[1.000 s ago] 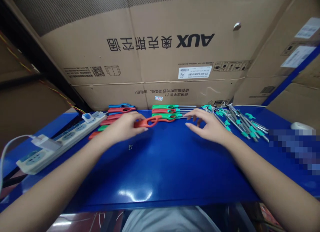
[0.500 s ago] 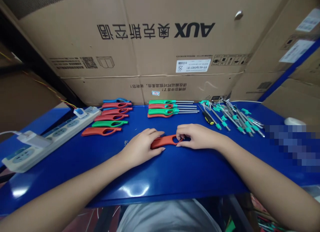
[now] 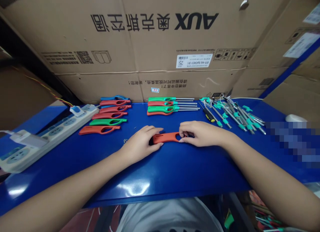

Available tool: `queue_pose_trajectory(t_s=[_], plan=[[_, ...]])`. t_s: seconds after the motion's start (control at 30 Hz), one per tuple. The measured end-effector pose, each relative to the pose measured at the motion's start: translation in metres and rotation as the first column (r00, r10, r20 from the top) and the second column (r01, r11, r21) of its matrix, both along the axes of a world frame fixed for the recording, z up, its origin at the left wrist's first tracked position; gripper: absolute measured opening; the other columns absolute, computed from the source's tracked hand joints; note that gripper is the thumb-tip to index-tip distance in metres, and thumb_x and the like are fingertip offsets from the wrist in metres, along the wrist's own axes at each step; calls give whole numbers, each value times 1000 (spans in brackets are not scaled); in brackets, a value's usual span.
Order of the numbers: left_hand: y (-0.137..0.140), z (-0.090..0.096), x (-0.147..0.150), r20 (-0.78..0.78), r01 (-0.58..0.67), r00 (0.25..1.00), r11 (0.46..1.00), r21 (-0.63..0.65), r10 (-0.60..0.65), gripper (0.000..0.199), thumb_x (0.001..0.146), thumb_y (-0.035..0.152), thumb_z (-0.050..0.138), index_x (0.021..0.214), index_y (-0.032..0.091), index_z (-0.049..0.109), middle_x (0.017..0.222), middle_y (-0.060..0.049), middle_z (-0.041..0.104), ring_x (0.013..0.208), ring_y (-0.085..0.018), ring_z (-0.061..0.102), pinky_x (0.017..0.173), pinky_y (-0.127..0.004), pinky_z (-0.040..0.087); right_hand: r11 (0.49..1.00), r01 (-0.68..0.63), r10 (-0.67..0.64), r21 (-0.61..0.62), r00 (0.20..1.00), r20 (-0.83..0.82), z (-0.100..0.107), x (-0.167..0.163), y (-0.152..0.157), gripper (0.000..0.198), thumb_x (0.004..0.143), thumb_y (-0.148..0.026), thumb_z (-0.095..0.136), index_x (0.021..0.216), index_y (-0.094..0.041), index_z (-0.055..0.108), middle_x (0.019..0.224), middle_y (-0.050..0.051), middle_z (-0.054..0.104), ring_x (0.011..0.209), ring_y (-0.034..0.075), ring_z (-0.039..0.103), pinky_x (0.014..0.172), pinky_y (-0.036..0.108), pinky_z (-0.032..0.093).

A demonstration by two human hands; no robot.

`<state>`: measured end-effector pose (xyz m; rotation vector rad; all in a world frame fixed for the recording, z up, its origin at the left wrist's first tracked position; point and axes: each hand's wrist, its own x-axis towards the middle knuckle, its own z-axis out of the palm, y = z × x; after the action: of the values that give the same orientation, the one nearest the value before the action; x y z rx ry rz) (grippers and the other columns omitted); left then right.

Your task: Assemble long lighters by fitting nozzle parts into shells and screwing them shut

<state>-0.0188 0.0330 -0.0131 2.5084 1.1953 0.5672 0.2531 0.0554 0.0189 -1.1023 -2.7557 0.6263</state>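
Note:
An orange lighter handle (image 3: 166,137) lies low over the blue table between my hands. My left hand (image 3: 140,142) grips its wide end, thumb in front and fingers behind. At the looped end, my right hand (image 3: 196,133) is closed, its fingertips pinching at the loop; they hide that tip. Behind, green and red lighters with metal rods (image 3: 172,105) lie in a stack. Left of them, several handles without rods, among them a green handle (image 3: 108,122) and an orange handle (image 3: 99,129), lie in a column.
A white power strip (image 3: 52,135) with plugs runs along the left. At the right lie a black-yellow screwdriver (image 3: 208,115) and a pile of metal rods with teal parts (image 3: 237,115). A cardboard box (image 3: 150,59) walls the back. Tiny metal bits (image 3: 125,141) lie near my left hand.
The view has tilted and shifted slightly. My left hand's grip has slid a little toward the handle's wide end, showing more of it. My right hand stays at the loop.

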Motion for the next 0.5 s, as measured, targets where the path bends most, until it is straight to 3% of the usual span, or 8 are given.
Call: queue_pose_trajectory(t_s=[0.17, 0.5], plan=[[-1, 0, 1, 1, -1, 1000, 1000, 3, 1, 43, 89, 27, 70, 131, 19, 62, 116, -9, 70, 105, -26, 63, 96, -44, 52, 999, -44, 43, 29, 998, 38, 2, 1, 0, 10, 88, -28, 66, 93, -19, 65, 94, 4, 64, 76, 15, 55, 65, 26, 36], [-2, 1, 3, -24, -2, 1000, 1000, 5, 3, 44, 92, 29, 69, 133, 17, 59, 124, -12, 69, 111, -28, 63, 100, -47, 50, 999, -10, 8, 30, 996, 87, 6, -1, -7, 11, 88, -28, 65, 90, -19, 60, 93, 3, 66, 72, 14, 54, 62, 25, 34]])
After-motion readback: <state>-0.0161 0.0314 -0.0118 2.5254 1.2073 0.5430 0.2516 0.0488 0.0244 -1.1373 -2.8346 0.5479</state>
